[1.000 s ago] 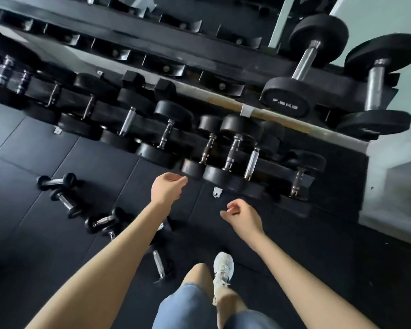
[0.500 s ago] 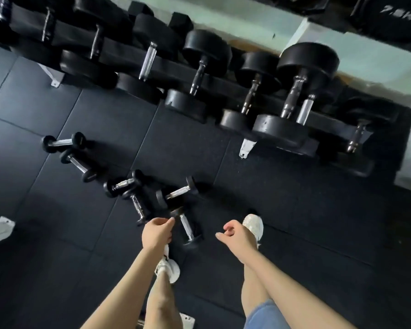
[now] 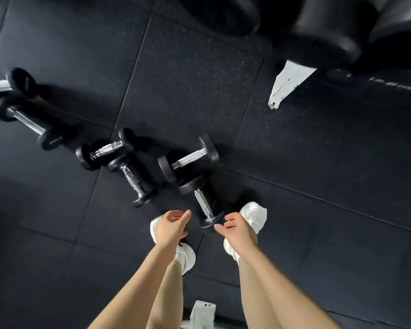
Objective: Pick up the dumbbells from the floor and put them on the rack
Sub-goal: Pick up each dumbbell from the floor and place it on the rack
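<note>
Several small black dumbbells with chrome handles lie on the black rubber floor. The nearest dumbbell (image 3: 202, 203) points toward me, just beyond my hands. Another dumbbell (image 3: 188, 160) lies crosswise behind it. Two more dumbbells (image 3: 133, 179) (image 3: 106, 150) lie to the left, touching. Farther left are a dumbbell (image 3: 26, 121) and one cut off by the frame edge (image 3: 12, 83). My left hand (image 3: 170, 227) and my right hand (image 3: 238, 230) hang side by side above the floor, fingers loosely curled, holding nothing. Only large dumbbell heads (image 3: 328, 32) of the rack show at the top right.
My two white shoes (image 3: 254, 216) (image 3: 185, 256) stand just behind the nearest dumbbell. A white rack foot bracket (image 3: 287, 83) is bolted to the floor at upper right. Another pale bracket (image 3: 203, 312) sits at the bottom edge between my legs.
The view has tilted down and moved closer to the floor, so the rack has left the frame. Both hands have lowered toward the nearest dumbbell.
</note>
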`<state>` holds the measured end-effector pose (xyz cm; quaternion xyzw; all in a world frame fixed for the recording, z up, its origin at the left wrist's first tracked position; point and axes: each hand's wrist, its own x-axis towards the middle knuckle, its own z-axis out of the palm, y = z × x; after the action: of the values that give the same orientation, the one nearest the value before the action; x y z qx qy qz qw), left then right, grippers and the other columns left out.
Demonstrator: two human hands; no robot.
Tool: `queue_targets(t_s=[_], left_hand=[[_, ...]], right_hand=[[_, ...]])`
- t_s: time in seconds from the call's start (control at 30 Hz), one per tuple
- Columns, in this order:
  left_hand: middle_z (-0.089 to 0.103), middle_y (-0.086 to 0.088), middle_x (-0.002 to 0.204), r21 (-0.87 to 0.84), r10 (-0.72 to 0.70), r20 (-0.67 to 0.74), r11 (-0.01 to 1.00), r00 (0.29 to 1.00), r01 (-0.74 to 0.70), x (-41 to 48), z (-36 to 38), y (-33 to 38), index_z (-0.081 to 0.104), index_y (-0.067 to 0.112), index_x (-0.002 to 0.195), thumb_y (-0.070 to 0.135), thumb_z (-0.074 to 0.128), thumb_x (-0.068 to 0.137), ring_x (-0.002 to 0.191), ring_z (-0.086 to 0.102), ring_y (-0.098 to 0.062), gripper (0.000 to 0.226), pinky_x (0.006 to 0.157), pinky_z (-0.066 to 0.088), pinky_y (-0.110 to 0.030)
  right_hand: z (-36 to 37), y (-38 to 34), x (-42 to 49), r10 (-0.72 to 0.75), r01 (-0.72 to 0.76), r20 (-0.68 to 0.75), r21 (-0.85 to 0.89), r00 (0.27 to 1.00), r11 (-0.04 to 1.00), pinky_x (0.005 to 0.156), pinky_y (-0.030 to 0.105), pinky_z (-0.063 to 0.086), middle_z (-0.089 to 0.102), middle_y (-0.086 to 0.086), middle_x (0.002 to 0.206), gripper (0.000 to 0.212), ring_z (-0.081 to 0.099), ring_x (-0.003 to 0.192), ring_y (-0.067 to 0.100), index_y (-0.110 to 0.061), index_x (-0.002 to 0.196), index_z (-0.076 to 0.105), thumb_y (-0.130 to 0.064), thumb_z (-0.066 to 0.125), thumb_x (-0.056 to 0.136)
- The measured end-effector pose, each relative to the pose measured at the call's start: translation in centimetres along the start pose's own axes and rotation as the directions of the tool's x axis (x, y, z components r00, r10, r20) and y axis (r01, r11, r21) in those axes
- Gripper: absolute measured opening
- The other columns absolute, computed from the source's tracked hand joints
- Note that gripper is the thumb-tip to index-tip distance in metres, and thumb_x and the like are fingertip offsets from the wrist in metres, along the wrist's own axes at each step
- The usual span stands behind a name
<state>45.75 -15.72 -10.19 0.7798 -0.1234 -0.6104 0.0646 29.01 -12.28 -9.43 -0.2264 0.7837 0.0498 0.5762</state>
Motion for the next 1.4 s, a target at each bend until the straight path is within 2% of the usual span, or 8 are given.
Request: queue_targets(t_s=[0.17, 0.43, 0.53, 0.63, 0.77, 1.0, 1.23, 1.4], left_hand=[[0.065, -0.006, 0.107, -0.089, -0.052, 0.011, 0.995, 0.999, 0.053, 9.5, 4.3, -3.6, 0.061, 0.011, 0.116, 0.031, 0.071, 0.083, 0.088, 0.062, -0.011, 0.040, 0.088, 0.057, -0.038], [0.062, -0.007, 0.118, -0.295, -0.178, 0.056, 0.937, 0.982, 0.187, 20.3, 10.4, -8.9, 0.049, 0.011, 0.134, 0.020, 0.073, 0.081, 0.107, 0.062, -0.021, 0.058, 0.088, 0.053, -0.031], [0.069, -0.005, 0.107, -0.347, -0.140, 0.080, 0.924, 0.987, 0.159, 22.8, 11.9, -10.0, 0.059, 0.014, 0.120, 0.009, 0.069, 0.083, 0.101, 0.065, -0.022, 0.038, 0.097, 0.052, -0.039], [0.070, 0.002, 0.090, -0.382, -0.087, 0.106, 0.916, 0.991, 0.122, 24.1, 12.7, -10.3, 0.063, 0.023, 0.093, 0.005, 0.066, 0.084, 0.088, 0.064, -0.018, 0.021, 0.089, 0.051, -0.039], [0.070, -0.001, 0.089, -0.430, -0.074, 0.106, 0.896, 0.992, 0.112, 25.0, 12.9, -10.6, 0.065, 0.018, 0.093, 0.007, 0.069, 0.083, 0.090, 0.064, -0.019, 0.015, 0.093, 0.051, -0.042], [0.065, -0.002, 0.085, -0.419, -0.063, 0.062, 0.904, 0.996, 0.083, 21.3, 12.8, -8.6, 0.065, 0.022, 0.085, 0.010, 0.069, 0.084, 0.087, 0.060, -0.020, 0.013, 0.091, 0.052, -0.042], [0.070, -0.001, 0.089, -0.324, 0.011, 0.100, 0.946, 0.995, 0.022, 10.1, 11.1, -3.2, 0.066, 0.017, 0.096, 0.012, 0.070, 0.083, 0.085, 0.065, -0.018, 0.014, 0.073, 0.055, -0.029], [0.071, 0.000, 0.089, -0.245, 0.102, 0.114, 0.967, 0.988, -0.072, -2.1, 10.1, 3.3, 0.066, 0.016, 0.102, 0.011, 0.073, 0.080, 0.085, 0.066, -0.019, 0.023, 0.087, 0.056, -0.039]], right_hand=[[4.3, 1.5, 10.7, -0.037, 0.042, 0.055, -0.091, 0.998, 0.995, 0.090, 0.032, 0.048, 0.061, -0.005, 0.122, 0.054, 0.061, 0.101, 0.014, -0.023, 0.123, 0.051, -0.045, 0.072, 0.078], [8.3, 4.9, 23.2, -0.026, 0.075, 0.173, -0.284, 0.985, 0.956, 0.091, 0.034, 0.047, 0.057, -0.002, 0.131, 0.069, 0.058, 0.115, 0.020, -0.023, 0.133, 0.043, -0.045, 0.074, 0.076], [9.0, 6.0, 25.7, 0.006, 0.067, 0.237, -0.298, 0.971, 0.952, 0.089, 0.032, 0.048, 0.062, -0.002, 0.123, 0.073, 0.061, 0.110, 0.020, -0.024, 0.135, 0.042, -0.043, 0.077, 0.074], [9.9, 6.8, 26.9, 0.033, 0.049, 0.308, -0.253, 0.951, 0.966, 0.082, 0.030, 0.048, 0.062, -0.004, 0.104, 0.067, 0.062, 0.097, 0.018, -0.020, 0.131, 0.048, -0.037, 0.079, 0.074], [10.9, 7.6, 27.1, 0.042, 0.058, 0.317, -0.302, 0.948, 0.952, 0.087, 0.032, 0.049, 0.068, 0.003, 0.113, 0.059, 0.063, 0.106, 0.025, -0.017, 0.124, 0.056, -0.043, 0.077, 0.075], [9.4, 7.3, 23.9, 0.050, 0.012, 0.235, -0.253, 0.971, 0.967, 0.084, 0.030, 0.044, 0.067, 0.002, 0.117, 0.063, 0.061, 0.109, 0.025, -0.018, 0.126, 0.054, -0.048, 0.075, 0.075], [2.8, 4.2, 13.2, -0.014, 0.057, 0.245, -0.167, 0.969, 0.984, 0.087, 0.039, 0.050, 0.073, -0.001, 0.100, 0.036, 0.065, 0.097, 0.023, -0.022, 0.101, 0.067, -0.045, 0.075, 0.074], [-4.5, 0.6, 2.3, -0.069, 0.100, 0.212, -0.141, 0.975, 0.985, 0.083, 0.041, 0.053, 0.071, 0.003, 0.093, 0.035, 0.066, 0.088, 0.025, -0.019, 0.097, 0.064, -0.042, 0.073, 0.072]])
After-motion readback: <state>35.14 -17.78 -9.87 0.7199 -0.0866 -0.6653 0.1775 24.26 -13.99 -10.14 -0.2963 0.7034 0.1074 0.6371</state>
